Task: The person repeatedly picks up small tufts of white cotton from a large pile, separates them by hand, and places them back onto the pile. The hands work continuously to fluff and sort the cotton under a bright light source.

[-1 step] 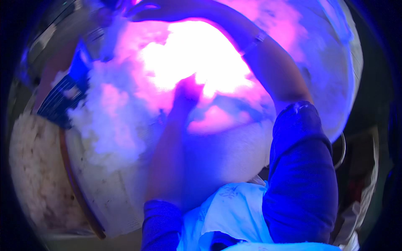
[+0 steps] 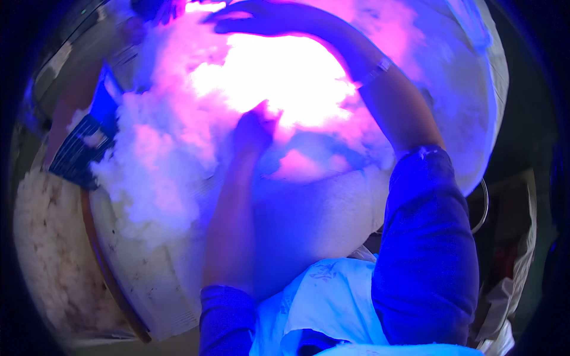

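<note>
Fluffy white fibre (image 2: 151,184) lies beside a blue panel (image 2: 80,145), container unclear. The left hand (image 2: 254,129) curls, its grip's contents indiscernible; the right hand (image 2: 261,18) arches, grip wide.

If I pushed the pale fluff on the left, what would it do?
The pale fluff would probably feel light, because it sits in loose, puffy clumps. It would likely squash or pull apart, since its edges look wispy. I doubt it would roll: the clumps look uneven, not round.
</note>
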{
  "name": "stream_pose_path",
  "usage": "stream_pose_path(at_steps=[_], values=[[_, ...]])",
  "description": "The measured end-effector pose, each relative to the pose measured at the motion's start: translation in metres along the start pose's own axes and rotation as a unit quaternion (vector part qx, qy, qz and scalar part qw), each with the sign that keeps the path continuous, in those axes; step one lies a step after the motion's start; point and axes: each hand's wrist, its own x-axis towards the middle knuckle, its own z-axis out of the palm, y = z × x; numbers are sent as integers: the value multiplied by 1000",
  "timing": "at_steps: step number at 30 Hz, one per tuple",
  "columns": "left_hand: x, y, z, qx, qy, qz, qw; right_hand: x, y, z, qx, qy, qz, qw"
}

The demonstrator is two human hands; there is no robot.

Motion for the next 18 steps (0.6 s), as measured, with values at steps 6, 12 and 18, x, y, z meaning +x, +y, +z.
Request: stream_pose_path(at_steps=[6, 12, 18], values=[[5, -8, -9, -58, 60, -6, 996, -190, 68, 13, -48, -8, 198, 979], [-2, -28, -29, -128, 0, 18, 992, -193, 100, 122, -239, 111, 212, 941], [-2, -88, -62, -454, 73, -12, 888, -183, 103, 116, 40, 231, 363, 902]])
